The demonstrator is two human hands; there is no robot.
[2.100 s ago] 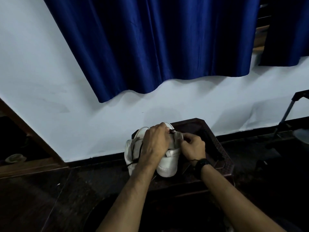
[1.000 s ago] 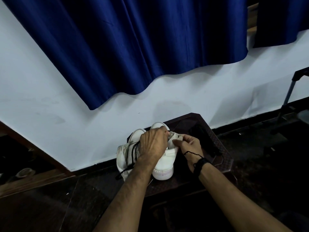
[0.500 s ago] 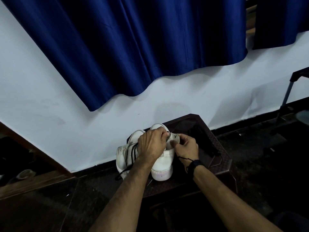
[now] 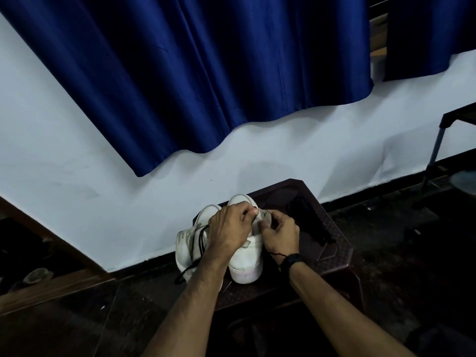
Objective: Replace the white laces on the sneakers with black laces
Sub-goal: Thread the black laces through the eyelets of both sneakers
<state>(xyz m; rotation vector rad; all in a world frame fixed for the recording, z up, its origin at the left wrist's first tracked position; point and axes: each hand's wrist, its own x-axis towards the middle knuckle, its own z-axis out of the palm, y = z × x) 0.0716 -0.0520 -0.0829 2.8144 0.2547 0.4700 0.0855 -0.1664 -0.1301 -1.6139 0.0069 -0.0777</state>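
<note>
sneakers: two white ones side by side on dark table (image 4: 340,256) by white wall. left hand (image 4: 229,233) curled over right sneaker (image 4: 244,264), pinching near its tongue; right hand (image 4: 279,234) pinching there too. black lace (image 4: 199,243) trailing down left sneaker (image 4: 186,247). blue curtain (image 4: 206,73) above.

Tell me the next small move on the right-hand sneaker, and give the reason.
Probably draw the black lace through the eyelet near the sneaker's tongue. Both hands, left hand and right hand, pinch there, and lace slack hangs by the right wrist. The eyelet itself is hidden by fingers.
</note>
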